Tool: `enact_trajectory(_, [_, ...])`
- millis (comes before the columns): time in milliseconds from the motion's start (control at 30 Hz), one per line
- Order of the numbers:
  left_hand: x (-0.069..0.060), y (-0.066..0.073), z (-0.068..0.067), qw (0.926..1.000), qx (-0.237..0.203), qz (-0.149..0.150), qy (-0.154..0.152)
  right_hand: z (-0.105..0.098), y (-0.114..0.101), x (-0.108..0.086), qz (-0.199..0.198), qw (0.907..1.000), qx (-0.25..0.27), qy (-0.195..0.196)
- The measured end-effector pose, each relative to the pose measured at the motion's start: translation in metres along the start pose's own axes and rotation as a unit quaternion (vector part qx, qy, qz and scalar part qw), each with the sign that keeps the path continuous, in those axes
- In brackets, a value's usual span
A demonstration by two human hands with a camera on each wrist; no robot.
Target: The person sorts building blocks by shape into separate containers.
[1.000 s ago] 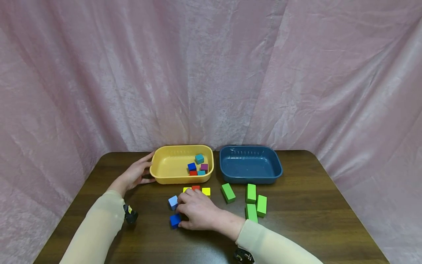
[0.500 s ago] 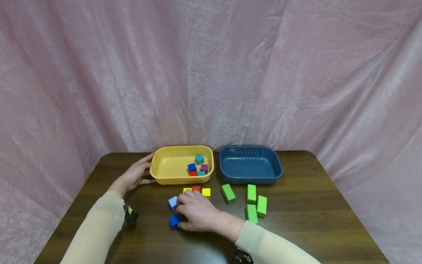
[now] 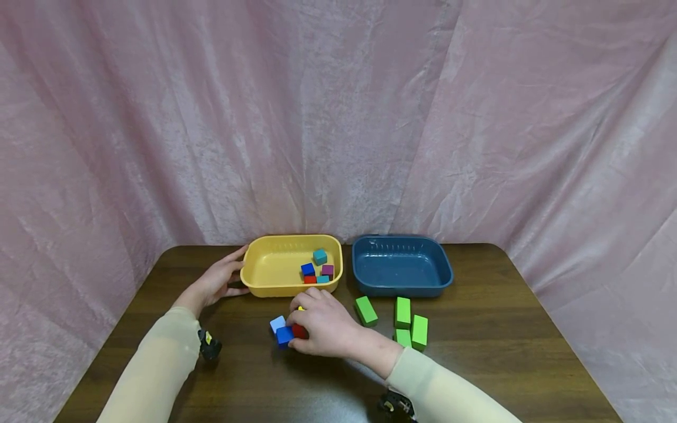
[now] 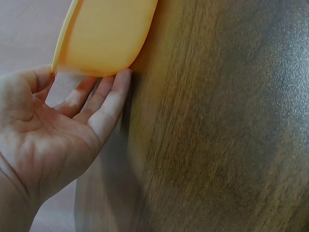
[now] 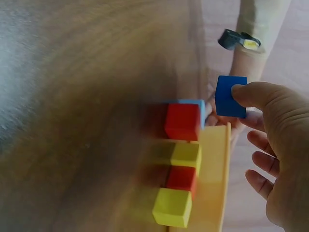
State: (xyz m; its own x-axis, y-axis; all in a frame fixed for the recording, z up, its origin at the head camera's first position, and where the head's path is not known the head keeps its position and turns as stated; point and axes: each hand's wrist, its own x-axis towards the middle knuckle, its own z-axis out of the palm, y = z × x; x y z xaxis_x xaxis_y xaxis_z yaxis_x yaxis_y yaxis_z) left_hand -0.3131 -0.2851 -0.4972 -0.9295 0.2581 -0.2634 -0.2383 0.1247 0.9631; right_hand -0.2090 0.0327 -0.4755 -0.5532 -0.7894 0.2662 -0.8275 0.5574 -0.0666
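Observation:
My right hand (image 3: pixel 329 324) pinches a dark blue cube (image 3: pixel 284 336) between thumb and finger, above the table. In the right wrist view, the thumb lies on this dark blue cube (image 5: pixel 228 102), with the other fingers loosely bent. Close by are a red cube (image 3: pixel 300 332) and a light blue cube (image 3: pixel 277 324). A yellow cube (image 5: pixel 186 153), a second red cube (image 5: pixel 181 179) and another yellow cube (image 5: pixel 172 208) stand in a row. With extended fingers, my left hand (image 3: pixel 215 281) touches the left end of the yellow bin (image 3: pixel 288 290); its thumb meets the rim in the left wrist view.
Inside the yellow bin lie several cubes, among them teal (image 3: pixel 319 256), blue (image 3: pixel 308 269) and purple (image 3: pixel 328 271). A dark blue bin (image 3: pixel 402 290) stands to its right. Several green blocks (image 3: pixel 367 311) lie in front of that bin on the wooden table (image 3: pixel 486 341).
My right hand has moved up and forward with the dark blue cube, uncovering a red cube beside it. The left hand stays at the yellow bin.

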Motion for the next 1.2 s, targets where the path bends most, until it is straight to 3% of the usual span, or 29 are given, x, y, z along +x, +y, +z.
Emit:
enact_trajectory(300, [0.000, 0.000, 0.000, 1.0000, -0.003, -0.005, 0.005, -0.018, 0.008, 0.003, -0.001, 0.9984, 0.005, 0.056])
enact_trajectory(567, [0.000, -0.001, 0.000, 1.0000, -0.002, -0.005, 0.006, -0.028, 0.011, 0.009, 0.016, 0.9980, 0.020, 0.057])
enact_trajectory(867, [0.002, -0.002, -0.001, 1.0000, 0.002, -0.005, 0.006, -0.037, 0.022, 0.020, 0.013, 0.9958, -0.011, 0.090])
enact_trajectory(1200, [0.000, 0.000, -0.001, 1.0000, 0.003, -0.005, 0.006, -0.054, 0.043, 0.037, 0.070, 0.9943, 0.002, 0.080])
